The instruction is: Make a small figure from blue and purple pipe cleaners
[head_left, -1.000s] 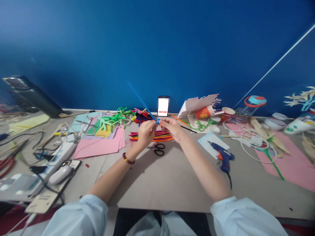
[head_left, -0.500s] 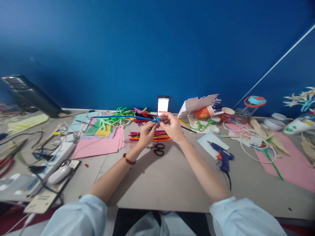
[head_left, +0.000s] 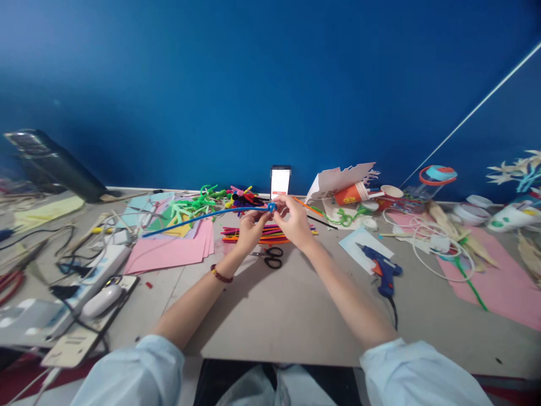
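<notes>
My left hand (head_left: 250, 227) and my right hand (head_left: 293, 221) meet above the table, both pinched on a blue pipe cleaner (head_left: 198, 216). Its near end is curled into a small coil between my fingertips, and its long free end sticks out to the left over the pink paper (head_left: 169, 252). Under my hands lies a bundle of coloured pipe cleaners (head_left: 270, 232), with black scissors (head_left: 273, 257) just in front of it. A red bead bracelet sits on my left wrist.
A blue glue gun (head_left: 382, 268) lies to the right on the grey table (head_left: 287, 316). A phone (head_left: 280, 182) leans on the blue wall. Green pipe-cleaner shapes (head_left: 192, 206), paper cups (head_left: 353, 193), white cable loops (head_left: 431, 242) and a power strip with cables (head_left: 97, 265) lie around.
The pipe cleaner's long free end has swung from pointing up and left, through level, down to the left over the pink paper. My hands stayed in place, turning the coil.
</notes>
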The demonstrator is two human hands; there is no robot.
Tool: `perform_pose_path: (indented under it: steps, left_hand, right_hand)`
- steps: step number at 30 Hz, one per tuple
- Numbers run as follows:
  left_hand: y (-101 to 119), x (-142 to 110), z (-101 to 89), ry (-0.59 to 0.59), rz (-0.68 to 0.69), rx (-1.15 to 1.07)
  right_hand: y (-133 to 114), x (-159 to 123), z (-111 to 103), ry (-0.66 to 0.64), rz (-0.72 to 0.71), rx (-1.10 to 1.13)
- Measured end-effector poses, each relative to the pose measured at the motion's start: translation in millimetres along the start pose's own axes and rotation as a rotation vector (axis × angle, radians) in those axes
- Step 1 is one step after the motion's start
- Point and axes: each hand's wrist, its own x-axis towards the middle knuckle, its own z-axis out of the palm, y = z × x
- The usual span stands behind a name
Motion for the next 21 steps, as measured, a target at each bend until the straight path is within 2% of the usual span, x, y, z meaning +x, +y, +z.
perform_pose_path:
  steps: [6, 12, 18, 21]
  left_hand:
    - [3, 0, -1.9, 0.012, 0.063, 0.051]
    - [15, 2, -1.4, -0.041, 0.06, -0.018]
    - [2, 4, -2.8, 0.004, 0.055, -0.025]
    - [-3, 5, -4.2, 0.054, 0.08, -0.005]
  right_hand:
    - [1, -2, 3, -0.021, -0.065, -0.029]
    - [0, -4, 4, 0.0, -0.115, -0.072]
    - [-1, -1, 2, 0.038, -0.063, -0.011]
    - [-2, 1, -1, -0.002, -0.032, 0.027]
